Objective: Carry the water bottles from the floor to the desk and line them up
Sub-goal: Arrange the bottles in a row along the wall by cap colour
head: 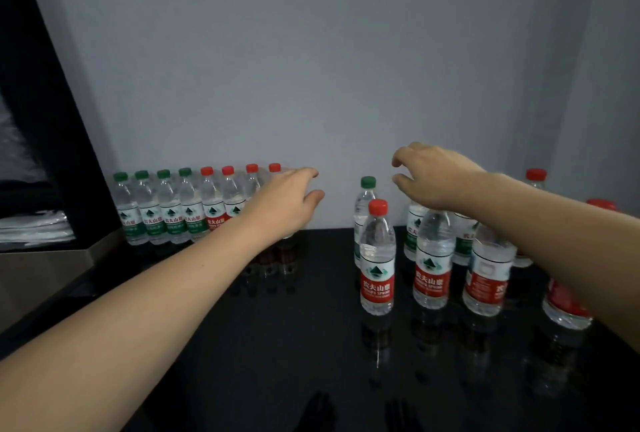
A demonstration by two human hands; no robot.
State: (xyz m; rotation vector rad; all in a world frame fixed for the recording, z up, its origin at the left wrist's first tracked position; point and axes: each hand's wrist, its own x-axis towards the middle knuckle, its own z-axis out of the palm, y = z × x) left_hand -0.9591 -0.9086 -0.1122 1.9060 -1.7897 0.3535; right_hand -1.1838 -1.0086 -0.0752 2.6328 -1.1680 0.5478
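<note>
A row of water bottles stands against the wall on the black desk, green caps on the left and red caps on the right. My left hand is in front of the row's rightmost red-capped bottle, fingers and thumb loosely spread with a gap between them; I cannot tell if it touches the bottle. On the right stands a loose cluster: a green-capped bottle, a red-capped bottle and several more. My right hand hovers over that cluster, fingers hanging curved, holding nothing.
A dark cabinet edge and a metallic box border the desk on the left. The grey wall runs right behind the bottles. More bottles stand partly hidden under my right forearm. A gap on the desk separates row and cluster.
</note>
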